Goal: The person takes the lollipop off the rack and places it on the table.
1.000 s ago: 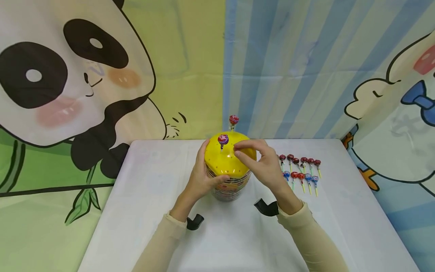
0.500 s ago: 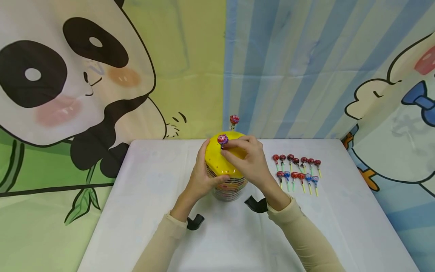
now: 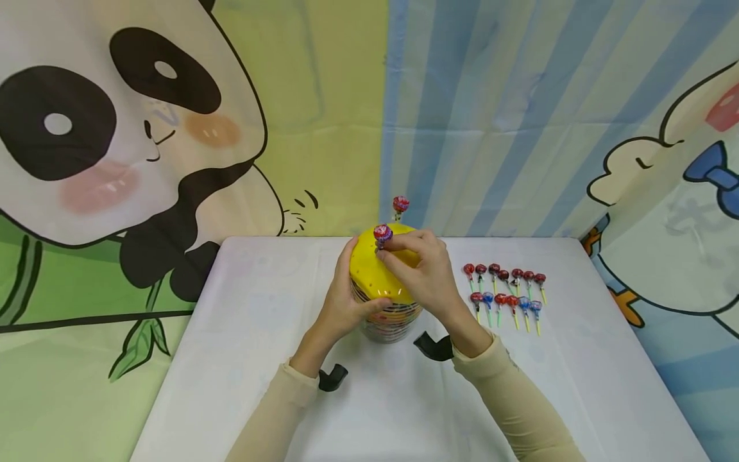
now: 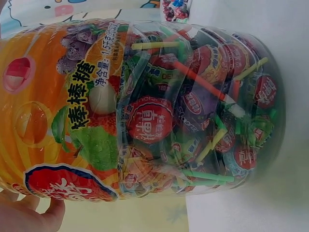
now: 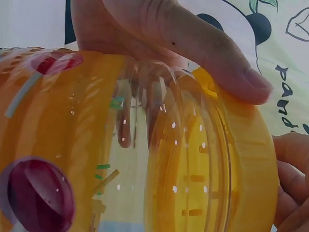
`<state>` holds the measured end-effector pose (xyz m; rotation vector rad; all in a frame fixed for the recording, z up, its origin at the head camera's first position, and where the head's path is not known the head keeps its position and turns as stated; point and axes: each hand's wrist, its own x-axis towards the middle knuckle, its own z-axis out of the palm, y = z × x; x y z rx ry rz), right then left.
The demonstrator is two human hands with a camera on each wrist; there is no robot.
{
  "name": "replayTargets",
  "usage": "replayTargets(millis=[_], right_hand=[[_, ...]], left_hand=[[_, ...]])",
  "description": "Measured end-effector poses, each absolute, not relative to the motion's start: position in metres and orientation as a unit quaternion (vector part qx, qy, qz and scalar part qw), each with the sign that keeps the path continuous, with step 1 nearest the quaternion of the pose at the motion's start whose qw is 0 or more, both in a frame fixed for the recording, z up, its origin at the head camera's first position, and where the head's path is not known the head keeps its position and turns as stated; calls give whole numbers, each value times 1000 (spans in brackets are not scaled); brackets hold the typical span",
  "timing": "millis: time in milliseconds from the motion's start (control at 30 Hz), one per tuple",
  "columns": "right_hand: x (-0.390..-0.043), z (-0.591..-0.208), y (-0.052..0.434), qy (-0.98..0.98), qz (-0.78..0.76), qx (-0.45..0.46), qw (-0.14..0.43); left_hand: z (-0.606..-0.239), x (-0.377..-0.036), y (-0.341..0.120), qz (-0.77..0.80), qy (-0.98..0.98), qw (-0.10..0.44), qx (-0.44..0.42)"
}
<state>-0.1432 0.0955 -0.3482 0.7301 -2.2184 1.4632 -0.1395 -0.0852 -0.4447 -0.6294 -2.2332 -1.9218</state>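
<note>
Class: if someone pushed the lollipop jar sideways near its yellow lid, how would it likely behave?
The jar looks packed with lollipops, so probably heavy and slow to slide. It stands tall on a narrow base, so a high push might tip it. The left hand steadying its side suggests that too.

Head camera looking forward and down over my table (image 3: 260, 359), left wrist camera pressed close to the lollipop jar (image 4: 159, 111) side, right wrist camera nearer still, both sharing that jar.

The jar (image 3: 385, 314) stands mid-surface (image 3: 260, 359). Two lollipops (image 3: 382, 233) stick up from its lid (image 3: 375, 276). At 3 o'clock, two rows of lollipops (image 3: 507, 289) lie on the surface.
</note>
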Motion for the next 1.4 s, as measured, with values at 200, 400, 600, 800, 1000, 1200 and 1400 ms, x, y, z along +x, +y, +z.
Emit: replayTargets(millis=[200, 400, 600, 800, 1000, 1200, 1400], right_hand=[[-142, -346, 100, -765, 555, 264, 191], [-139, -343, 116, -749, 573, 265, 203], [-138, -351, 150, -766, 559, 232, 215], [-126, -350, 184, -801, 542, 160, 199], [-131, -379, 235, -835, 509, 99, 185], [-133, -415, 288, -859, 482, 24, 168], [-133, -444, 336, -894, 426, -56, 131]], left_hand=[[-445, -140, -84, -634, -743, 61, -206], [-444, -138, -82, -618, -757, 73, -201], [-444, -139, -82, -617, -756, 81, -203], [-442, -139, -81, -627, -748, 77, -205], [-425, -129, -79, -639, -739, 66, -201], [-422, -128, -79, -637, -740, 65, -205], [-441, -138, -81, -631, -747, 73, -199]])
